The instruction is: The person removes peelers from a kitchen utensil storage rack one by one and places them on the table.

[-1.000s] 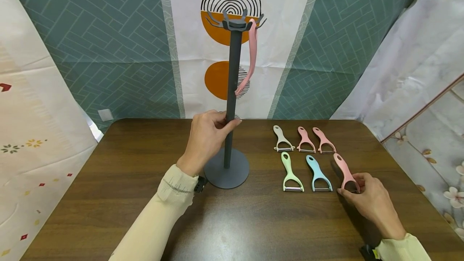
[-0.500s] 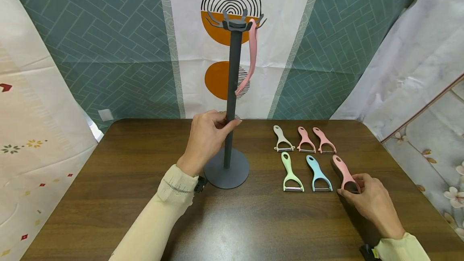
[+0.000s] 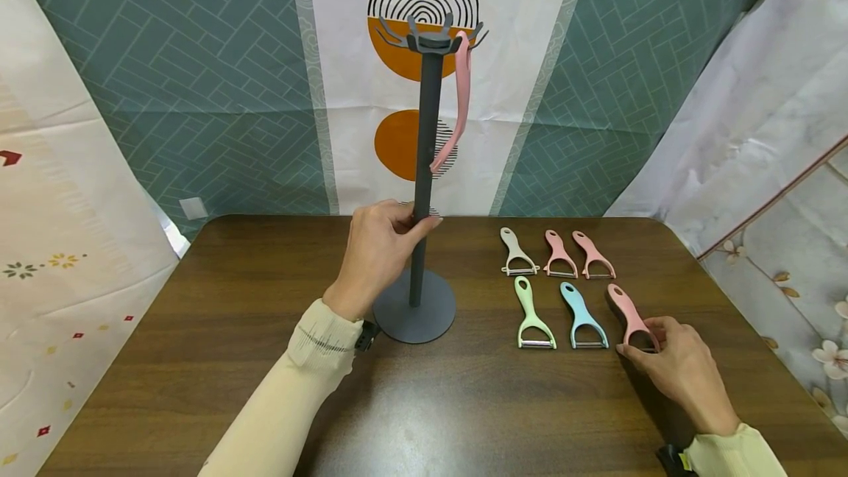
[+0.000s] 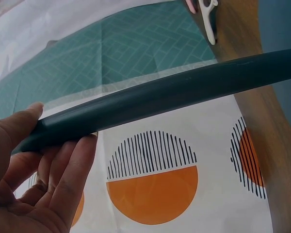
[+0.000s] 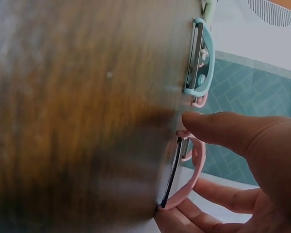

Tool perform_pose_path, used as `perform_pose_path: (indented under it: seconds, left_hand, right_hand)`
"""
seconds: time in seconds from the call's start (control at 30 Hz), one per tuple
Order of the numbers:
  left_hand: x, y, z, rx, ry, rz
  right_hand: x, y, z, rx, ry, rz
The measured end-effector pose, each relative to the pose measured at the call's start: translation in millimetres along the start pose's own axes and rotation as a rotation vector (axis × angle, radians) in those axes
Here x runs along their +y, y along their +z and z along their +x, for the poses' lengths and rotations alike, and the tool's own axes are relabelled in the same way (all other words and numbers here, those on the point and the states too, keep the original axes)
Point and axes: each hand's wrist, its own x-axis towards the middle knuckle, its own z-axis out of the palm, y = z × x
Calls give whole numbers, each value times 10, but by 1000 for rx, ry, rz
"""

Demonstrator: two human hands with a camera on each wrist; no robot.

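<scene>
My left hand [image 3: 380, 252] grips the dark grey post of an upright hook stand [image 3: 429, 109], thumb on one side and fingers on the other in the left wrist view. A pink peeler [image 3: 462, 94] hangs from one of the hooks at the stand's top. At the right, my right hand [image 3: 679, 366] pinches the blade end of another pink peeler [image 3: 624, 303] between thumb and fingers. In the right wrist view that peeler's pink frame [image 5: 196, 167] and its blade lie at the table surface. To its left rests a blue peeler [image 3: 578, 309].
A green peeler [image 3: 527, 308] lies left of the blue one. Behind them sit a white peeler [image 3: 513, 247] and two pink peelers [image 3: 559, 250]. The stand's round base [image 3: 433, 315] rests on the brown wooden table [image 3: 265, 278]. Patterned cloths hang behind and on both sides.
The handle of the pinched pink peeler has lowered slightly toward the table over the last second. My left hand has stayed on the post.
</scene>
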Motion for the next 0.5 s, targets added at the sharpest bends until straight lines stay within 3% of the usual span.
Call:
perform_pose_path:
  seconds: [0.5]
  left_hand:
    - [20, -7, 0, -3, -1, 10]
  right_hand:
    - [-1, -20, 18, -42, 25, -12]
